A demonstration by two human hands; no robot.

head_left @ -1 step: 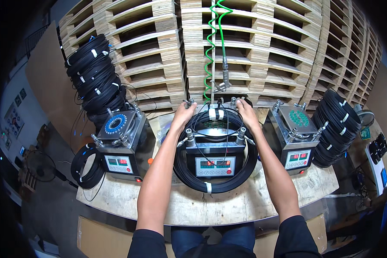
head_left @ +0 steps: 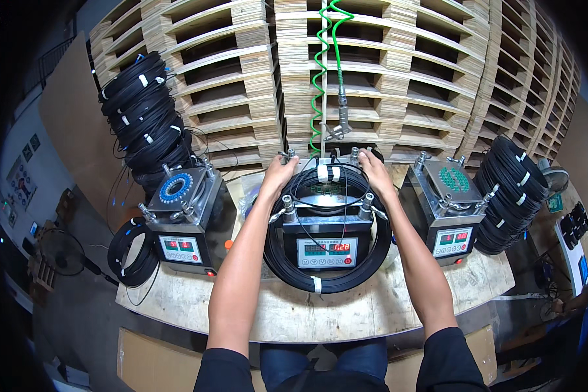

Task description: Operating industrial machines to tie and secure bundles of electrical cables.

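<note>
A black cable coil [head_left: 366, 264] with white tape bands lies looped around the middle grey machine [head_left: 325, 251], which has a red digit display on its front. My left hand [head_left: 277, 175] grips the coil's far left part beside a metal post. My right hand [head_left: 374, 171] grips its far right part near the white bands [head_left: 328, 173]. Both arms reach forward on either side of the machine. A small green board sits inside the loop on the machine's top.
A matching machine with a blue round fixture [head_left: 176, 188] stands to the left, one with a green fixture [head_left: 454, 179] to the right. Stacks of black coils [head_left: 144, 111] [head_left: 513, 189] flank them. A green spiral hose [head_left: 323, 65] hangs before wooden pallets [head_left: 405, 78]. All rests on a wooden bench [head_left: 320, 313].
</note>
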